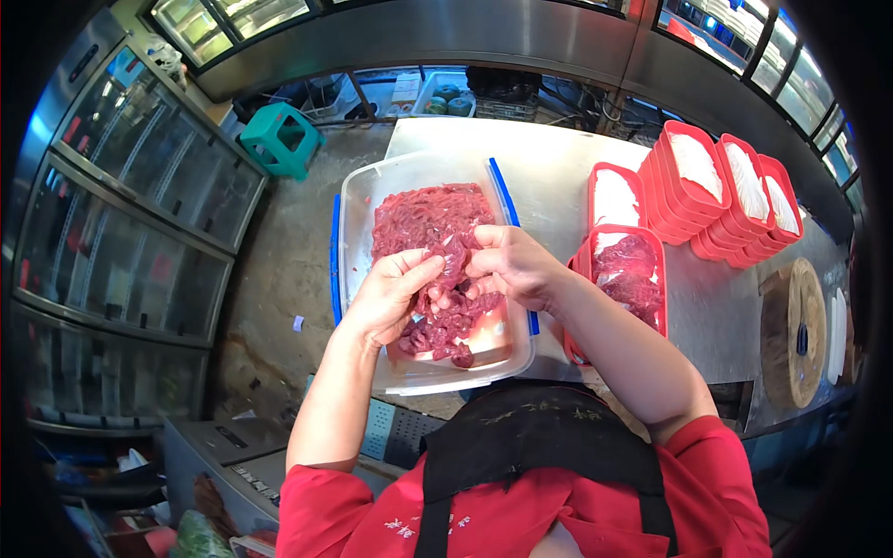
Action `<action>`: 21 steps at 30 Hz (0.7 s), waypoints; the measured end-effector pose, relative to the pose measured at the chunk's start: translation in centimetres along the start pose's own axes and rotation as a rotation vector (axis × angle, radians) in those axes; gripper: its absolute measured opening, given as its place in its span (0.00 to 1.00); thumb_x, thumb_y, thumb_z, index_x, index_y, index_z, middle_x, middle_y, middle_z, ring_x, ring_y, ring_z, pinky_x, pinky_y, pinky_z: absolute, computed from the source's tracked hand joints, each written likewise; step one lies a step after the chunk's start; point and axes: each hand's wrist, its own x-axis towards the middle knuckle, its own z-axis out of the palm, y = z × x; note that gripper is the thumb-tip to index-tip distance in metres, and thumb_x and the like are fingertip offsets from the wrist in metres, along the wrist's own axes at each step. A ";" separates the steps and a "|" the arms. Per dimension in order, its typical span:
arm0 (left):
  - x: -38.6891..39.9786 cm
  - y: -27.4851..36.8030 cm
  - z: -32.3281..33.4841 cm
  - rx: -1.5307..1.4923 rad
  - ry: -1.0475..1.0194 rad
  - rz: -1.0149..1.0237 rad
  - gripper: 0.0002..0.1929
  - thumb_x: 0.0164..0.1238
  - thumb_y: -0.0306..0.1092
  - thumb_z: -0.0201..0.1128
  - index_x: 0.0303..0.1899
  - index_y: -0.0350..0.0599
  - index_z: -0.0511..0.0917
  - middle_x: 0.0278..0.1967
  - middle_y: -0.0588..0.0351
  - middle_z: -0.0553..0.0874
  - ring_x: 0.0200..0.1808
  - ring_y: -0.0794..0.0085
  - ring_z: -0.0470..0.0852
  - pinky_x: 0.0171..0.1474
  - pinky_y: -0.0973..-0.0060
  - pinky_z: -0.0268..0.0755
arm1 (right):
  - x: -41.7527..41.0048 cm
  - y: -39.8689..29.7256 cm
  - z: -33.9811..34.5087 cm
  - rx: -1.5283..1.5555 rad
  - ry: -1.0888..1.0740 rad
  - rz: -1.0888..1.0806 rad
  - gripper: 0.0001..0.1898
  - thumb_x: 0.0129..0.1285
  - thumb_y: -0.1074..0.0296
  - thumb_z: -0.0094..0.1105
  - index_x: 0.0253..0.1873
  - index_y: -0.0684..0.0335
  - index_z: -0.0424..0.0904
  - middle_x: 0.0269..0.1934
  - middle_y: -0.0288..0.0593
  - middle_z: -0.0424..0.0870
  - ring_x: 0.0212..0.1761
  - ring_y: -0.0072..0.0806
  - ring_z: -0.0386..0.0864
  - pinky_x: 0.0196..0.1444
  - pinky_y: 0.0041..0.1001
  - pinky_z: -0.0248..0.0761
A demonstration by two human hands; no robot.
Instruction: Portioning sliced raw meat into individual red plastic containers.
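Between my left hand [391, 289] and my right hand [513, 268] is a thin slice of raw red meat [452, 259], pinched by the fingers of both. The hands are over a clear plastic tub [359, 209] with blue side clips. A broad mass of sliced raw meat [429, 213] fills its far part. Nearer to me, loose meat pieces [446, 331] lie beside some reddish liquid. To the right of the tub, a red plastic tray [664, 279] holds meat slices [628, 272] spread over a white layer.
Several stacked red trays [673, 188] with white contents stand at the right of the steel table [551, 167]. A round wooden chopping block [795, 335] is at the right edge. Glass-door refrigerators [132, 209] line the left, with a green plastic stool [279, 139] on the floor.
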 end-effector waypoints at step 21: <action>3.6 -2.7 13.0 -0.198 -0.333 -0.278 0.10 0.63 0.31 0.64 0.27 0.51 0.70 0.22 0.61 0.78 0.18 0.81 0.71 0.18 0.86 0.52 | -14.6 -3.5 -7.0 -0.377 0.265 -0.295 0.10 0.54 0.79 0.64 0.43 0.68 0.79 0.35 0.36 0.81 0.36 0.17 0.79 0.38 0.18 0.74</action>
